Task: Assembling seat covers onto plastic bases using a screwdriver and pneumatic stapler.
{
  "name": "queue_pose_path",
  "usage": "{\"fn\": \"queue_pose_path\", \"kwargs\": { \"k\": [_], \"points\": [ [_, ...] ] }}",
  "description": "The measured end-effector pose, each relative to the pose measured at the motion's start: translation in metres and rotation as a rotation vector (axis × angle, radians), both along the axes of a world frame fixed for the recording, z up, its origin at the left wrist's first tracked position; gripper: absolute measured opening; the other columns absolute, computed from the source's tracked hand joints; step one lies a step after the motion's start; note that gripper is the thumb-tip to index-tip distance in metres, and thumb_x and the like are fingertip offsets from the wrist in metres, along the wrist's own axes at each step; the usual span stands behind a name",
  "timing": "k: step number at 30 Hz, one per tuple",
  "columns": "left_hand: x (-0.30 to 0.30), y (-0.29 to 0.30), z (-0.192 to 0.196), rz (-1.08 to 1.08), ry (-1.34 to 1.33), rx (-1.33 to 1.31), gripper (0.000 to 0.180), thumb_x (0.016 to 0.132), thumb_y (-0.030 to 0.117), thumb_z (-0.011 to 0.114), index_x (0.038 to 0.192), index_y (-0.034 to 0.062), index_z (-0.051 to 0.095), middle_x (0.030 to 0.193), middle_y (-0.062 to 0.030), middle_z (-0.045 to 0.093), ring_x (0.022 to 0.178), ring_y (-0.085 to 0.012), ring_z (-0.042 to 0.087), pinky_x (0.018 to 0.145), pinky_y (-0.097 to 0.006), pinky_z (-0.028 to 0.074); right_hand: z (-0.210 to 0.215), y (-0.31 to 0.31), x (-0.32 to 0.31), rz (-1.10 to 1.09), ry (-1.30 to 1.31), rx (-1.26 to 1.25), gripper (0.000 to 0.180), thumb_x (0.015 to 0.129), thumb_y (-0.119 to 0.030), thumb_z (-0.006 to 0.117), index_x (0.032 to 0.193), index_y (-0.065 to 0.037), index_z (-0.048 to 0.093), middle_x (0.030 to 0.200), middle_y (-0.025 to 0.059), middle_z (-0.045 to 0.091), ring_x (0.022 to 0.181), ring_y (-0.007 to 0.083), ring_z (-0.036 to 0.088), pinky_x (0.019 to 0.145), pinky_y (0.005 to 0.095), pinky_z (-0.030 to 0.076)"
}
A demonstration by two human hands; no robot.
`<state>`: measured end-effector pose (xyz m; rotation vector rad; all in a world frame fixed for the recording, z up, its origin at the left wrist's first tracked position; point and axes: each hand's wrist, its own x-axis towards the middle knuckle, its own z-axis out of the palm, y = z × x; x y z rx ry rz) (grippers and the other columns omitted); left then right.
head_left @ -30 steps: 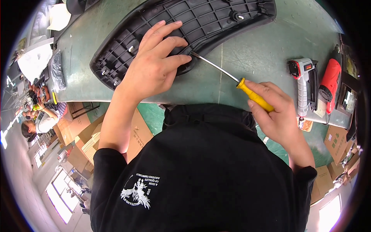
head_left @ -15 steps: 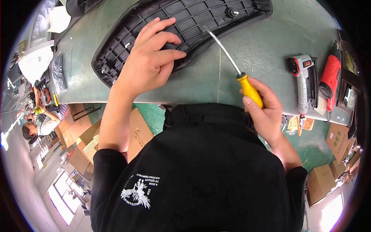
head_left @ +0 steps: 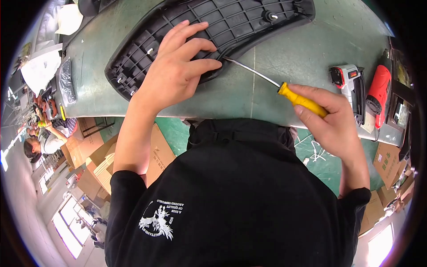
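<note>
A curved black plastic panel (head_left: 231,22) with a ribbed underside lies on the green work table (head_left: 284,62). Padded dark edging runs along its near side. My left hand (head_left: 175,73) rests on the panel, fingers spread over the ribs, with the index finger by the near edge; the thumb is partly hidden behind that finger. In my right hand (head_left: 331,118) is a yellow-handled screwdriver (head_left: 296,95), its shaft pointing left. The tip meets the panel's near edge beside my left fingertips; whether it is under the edging, I cannot tell.
To the right lie a grey-and-red staple gun (head_left: 349,80) and a red heat gun (head_left: 380,89). A bag of dark material (head_left: 66,82) is at the left. Cardboard boxes (head_left: 158,149) stand below the table, and another person (head_left: 46,144) sits at far left.
The screwdriver has swung flatter, its tip coming down from over the ribs to the near edge. My right hand has moved right, and my left hand slid slightly right along the panel.
</note>
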<state>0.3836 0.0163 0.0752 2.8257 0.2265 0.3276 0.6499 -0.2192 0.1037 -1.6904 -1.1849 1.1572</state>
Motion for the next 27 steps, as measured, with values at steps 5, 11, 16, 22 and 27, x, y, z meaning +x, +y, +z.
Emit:
{"fn": "queue_pose_path", "kwargs": {
  "k": [5, 11, 16, 22, 27],
  "points": [
    [0.0, -0.012, -0.006, 0.028, -0.027, 0.002, 0.034, 0.071, -0.006, 0.07, 0.1, 0.0086, 0.081, 0.12, -0.0088, 0.07, 0.143, -0.0384, 0.055, 0.122, -0.061, 0.04, 0.025, 0.023, 0.02, 0.141, 0.01, -0.228, 0.038, 0.097, 0.002, 0.071, 0.134, 0.0, 0.074, 0.119, 0.0109, 0.078, 0.101, 0.0112, 0.068, 0.091, 0.0264, 0.054],
    [0.0, -0.021, -0.011, 0.067, -0.048, 0.023, 0.03, 0.07, -0.006, 0.071, 0.096, 0.0071, 0.08, 0.119, -0.0092, 0.07, 0.142, -0.0382, 0.056, 0.122, -0.06, 0.041, 0.029, 0.039, 0.022, 0.154, -0.103, -0.189, 0.032, 0.094, -0.003, 0.074, 0.125, 0.004, 0.076, 0.101, 0.0109, 0.081, 0.086, 0.0096, 0.066, 0.078, 0.0272, 0.054],
    [0.0, -0.021, -0.012, 0.076, -0.063, 0.003, 0.03, 0.07, -0.006, 0.072, 0.096, 0.0071, 0.08, 0.118, -0.0094, 0.07, 0.141, -0.0379, 0.057, 0.122, -0.059, 0.042, 0.026, 0.043, 0.027, 0.254, -0.19, -0.101, 0.035, 0.092, 0.002, 0.073, 0.127, 0.001, 0.077, 0.099, 0.0125, 0.077, 0.084, 0.0164, 0.068, 0.076, 0.0289, 0.053],
    [-0.001, -0.016, -0.013, 0.086, -0.084, -0.028, 0.028, 0.07, -0.007, 0.071, 0.093, 0.0067, 0.08, 0.115, -0.0096, 0.07, 0.139, -0.0383, 0.059, 0.121, -0.059, 0.042, 0.007, 0.026, 0.013, 0.373, -0.437, 0.151, 0.044, 0.088, 0.005, 0.074, 0.13, -0.004, 0.076, 0.098, 0.0126, 0.07, 0.074, 0.0298, 0.067, 0.068, 0.0355, 0.055],
    [0.001, -0.009, -0.012, 0.075, -0.094, -0.038, 0.026, 0.07, -0.006, 0.07, 0.091, 0.0058, 0.08, 0.112, -0.0097, 0.07, 0.139, -0.0385, 0.059, 0.121, -0.059, 0.043, -0.029, -0.003, 0.002, 0.212, -0.266, 0.178, 0.041, 0.093, 0.004, 0.075, 0.134, 0.0, 0.073, 0.111, 0.0171, 0.073, 0.081, 0.0238, 0.072, 0.072, 0.0338, 0.058]
  ]
}}
